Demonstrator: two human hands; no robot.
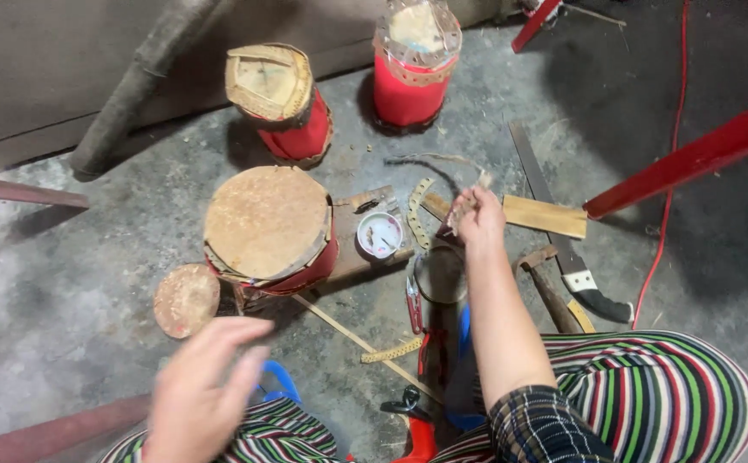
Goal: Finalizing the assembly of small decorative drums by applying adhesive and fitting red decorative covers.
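Nearest, the left hand [202, 390] hangs blurred above the striped knees, fingers loosely spread and holding nothing, just short of a small round hide disc [186, 299] on the concrete floor [57, 283]. Farther out, the right hand [478, 216] pinches a thin strip [458, 206] beside a small white tin [379, 234] and the big red drum [268, 230]. Beyond them stand two more red drums [281, 103].

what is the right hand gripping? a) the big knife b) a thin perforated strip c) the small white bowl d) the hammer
b: the right hand is closed on a thin perforated strip held over the floor, while the hammer, the big knife and the small white bowl lie untouched; the left hand is open and holds nothing.
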